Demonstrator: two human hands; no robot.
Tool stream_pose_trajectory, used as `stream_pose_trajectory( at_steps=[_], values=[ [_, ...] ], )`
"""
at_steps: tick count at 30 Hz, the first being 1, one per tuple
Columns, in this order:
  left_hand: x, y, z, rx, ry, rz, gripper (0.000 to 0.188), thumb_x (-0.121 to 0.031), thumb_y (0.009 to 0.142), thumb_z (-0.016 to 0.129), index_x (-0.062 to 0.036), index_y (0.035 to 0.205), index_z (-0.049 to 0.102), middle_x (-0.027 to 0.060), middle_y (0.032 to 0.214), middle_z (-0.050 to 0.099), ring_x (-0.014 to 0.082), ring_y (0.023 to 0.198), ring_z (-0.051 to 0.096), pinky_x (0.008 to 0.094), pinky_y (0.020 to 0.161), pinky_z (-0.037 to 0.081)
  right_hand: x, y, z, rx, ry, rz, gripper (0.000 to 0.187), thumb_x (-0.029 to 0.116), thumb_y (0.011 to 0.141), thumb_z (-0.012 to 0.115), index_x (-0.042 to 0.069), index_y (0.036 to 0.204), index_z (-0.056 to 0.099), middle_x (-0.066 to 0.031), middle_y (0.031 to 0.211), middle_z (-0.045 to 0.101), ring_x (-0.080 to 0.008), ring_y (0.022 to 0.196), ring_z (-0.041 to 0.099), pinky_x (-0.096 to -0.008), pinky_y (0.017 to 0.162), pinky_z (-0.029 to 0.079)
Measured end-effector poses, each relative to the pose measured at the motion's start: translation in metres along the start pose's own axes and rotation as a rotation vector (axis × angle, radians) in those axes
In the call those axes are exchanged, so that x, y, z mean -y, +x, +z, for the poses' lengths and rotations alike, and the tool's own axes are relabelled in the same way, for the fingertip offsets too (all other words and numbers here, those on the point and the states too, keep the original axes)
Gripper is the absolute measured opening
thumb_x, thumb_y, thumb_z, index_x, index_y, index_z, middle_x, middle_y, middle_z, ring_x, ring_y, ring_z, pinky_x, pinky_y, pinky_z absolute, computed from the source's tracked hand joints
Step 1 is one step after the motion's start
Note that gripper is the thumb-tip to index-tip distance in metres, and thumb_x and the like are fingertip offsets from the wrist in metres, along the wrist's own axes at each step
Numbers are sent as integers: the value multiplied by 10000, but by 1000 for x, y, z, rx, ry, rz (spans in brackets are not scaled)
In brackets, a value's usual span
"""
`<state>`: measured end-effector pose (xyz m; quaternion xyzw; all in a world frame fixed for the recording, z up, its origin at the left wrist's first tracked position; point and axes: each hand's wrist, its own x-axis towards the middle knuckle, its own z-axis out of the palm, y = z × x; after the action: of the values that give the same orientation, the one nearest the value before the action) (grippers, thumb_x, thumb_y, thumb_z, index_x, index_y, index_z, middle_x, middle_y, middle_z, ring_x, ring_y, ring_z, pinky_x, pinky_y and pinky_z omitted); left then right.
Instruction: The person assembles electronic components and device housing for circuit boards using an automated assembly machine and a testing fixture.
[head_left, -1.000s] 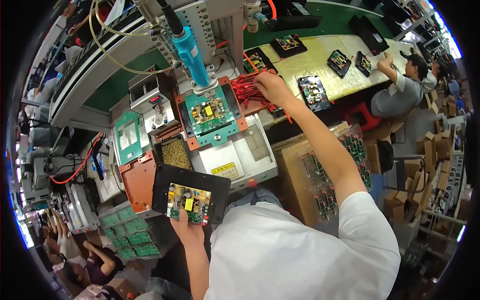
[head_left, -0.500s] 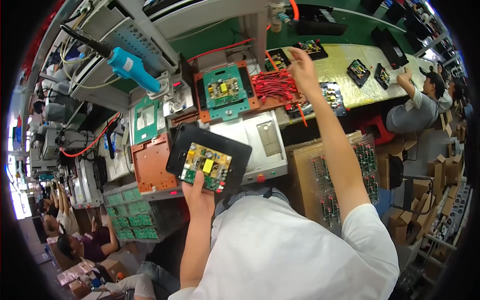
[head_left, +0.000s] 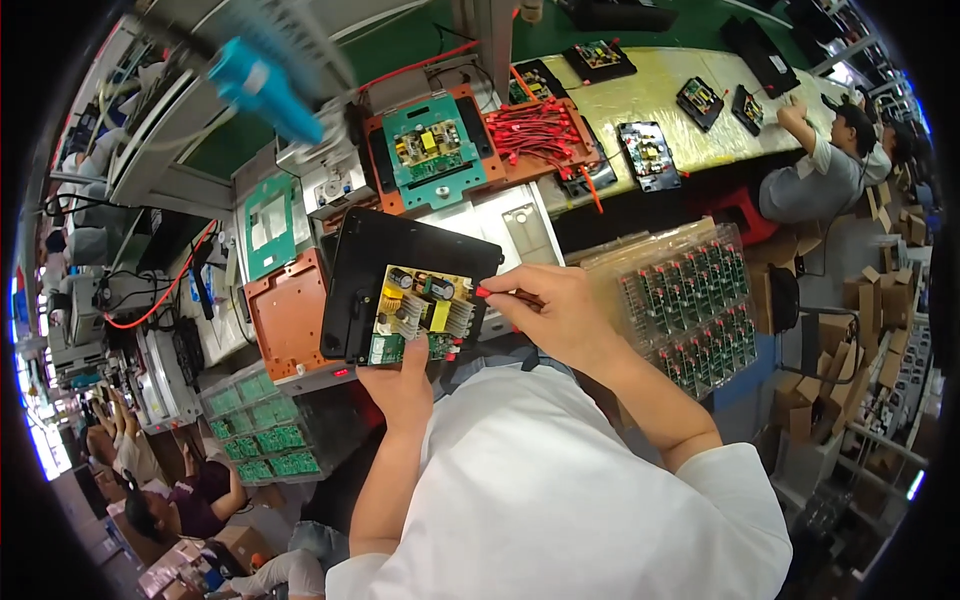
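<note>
In front of my body, my left hand (head_left: 405, 385) grips a black plastic housing (head_left: 350, 300) with a circuit board (head_left: 425, 312) on it, thumb on the board's near edge. The board carries a yellow transformer, capacitors and silver heat sinks. My right hand (head_left: 560, 315) pinches a small red connector (head_left: 483, 291) beside the board's right edge; a dark lead seems to run back under the fingers. Whether the connector touches the board I cannot tell. Beyond lies a pile of red leads (head_left: 535, 135) in an orange tray (head_left: 583, 155).
A second board (head_left: 428, 148) sits in a green and orange fixture (head_left: 385, 165). A blue power driver (head_left: 262, 92) hangs at upper left. Trays of green boards stand at left (head_left: 270, 440) and right (head_left: 690, 300). Several units lie along the yellow-covered bench (head_left: 660, 85), where a co-worker (head_left: 820, 175) sits.
My right hand has come back from beyond the red leads to the held board, now with a red connector in its fingers. The housing has tilted slightly in my left hand.
</note>
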<state>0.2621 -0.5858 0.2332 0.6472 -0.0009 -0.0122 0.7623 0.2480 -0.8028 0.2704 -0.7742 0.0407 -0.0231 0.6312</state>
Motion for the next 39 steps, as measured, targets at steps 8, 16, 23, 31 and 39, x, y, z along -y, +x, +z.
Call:
stream_pose_trajectory(
  at_steps=[8, 16, 23, 31, 39],
  values=[
    [-3, -3, -4, 18, 74, 101, 558, -6, 812, 764, 61, 1297, 496, 117, 1236, 612, 171, 1091, 601, 337, 992, 465, 7, 3, 8, -83, -196, -187, 124, 31, 841, 716, 9, 963, 723, -117, 791, 679, -213, 617, 631, -306, 572, 494],
    [-9, 0, 2, -45, 94, 80, 355, 48, 844, 688, 71, 1180, 578, 84, 1123, 650, 137, 986, 623, 301, 899, 496, 0, 8, 10, -115, -237, -301, 140, -12, 824, 709, 22, 960, 711, -104, 847, 680, -241, 713, 666, -323, 634, 526],
    [-15, 1, 6, -36, 124, 103, 359, 41, 842, 693, 76, 1182, 582, 94, 1135, 653, 131, 976, 629, 288, 897, 498, 4, 7, 11, -99, -335, -385, 192, -35, 801, 708, 22, 984, 707, -82, 896, 652, -252, 762, 668, -332, 659, 542],
    [-21, 6, 11, 7, 141, 65, 397, 9, 835, 746, 95, 1190, 589, 118, 1137, 668, 151, 1001, 637, 310, 924, 500, -2, 7, 4, -33, -381, -396, 205, -27, 798, 705, 15, 999, 707, -90, 910, 651, -259, 756, 670, -343, 651, 548],
    [-28, 8, 16, 47, 212, 75, 333, 2, 843, 743, 85, 1142, 622, 93, 1069, 690, 135, 938, 646, 295, 879, 511, -2, 6, 1, -5, -424, -400, 216, -39, 801, 689, 10, 1011, 706, -98, 935, 652, -260, 748, 668, -351, 642, 548]
  ],
)
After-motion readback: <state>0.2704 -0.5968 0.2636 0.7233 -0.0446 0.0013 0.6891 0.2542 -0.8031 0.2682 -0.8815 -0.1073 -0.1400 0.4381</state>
